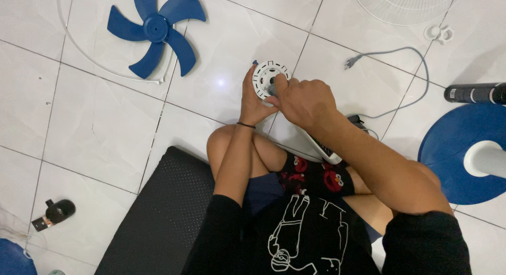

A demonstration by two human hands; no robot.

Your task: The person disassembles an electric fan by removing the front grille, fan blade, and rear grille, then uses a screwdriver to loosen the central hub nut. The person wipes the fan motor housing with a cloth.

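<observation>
I sit cross-legged on a white tiled floor. My left hand (254, 100) grips the side of a round white fan motor housing (265, 75) with slots in its face. My right hand (302, 99) is closed over the shaft at the housing's middle, fingers pinched on it. The white fan body (322, 148) runs from the housing down across my lap, mostly hidden by my right forearm.
A blue fan blade (156, 29) lies inside a thin white ring at upper left. A white wire grille (400, 6) and small white nut (438, 33) lie at upper right. A grey power cord (406, 77), blue round fan base (458, 148) with black pole (474, 92) sit right. Black mat (158, 212) under me.
</observation>
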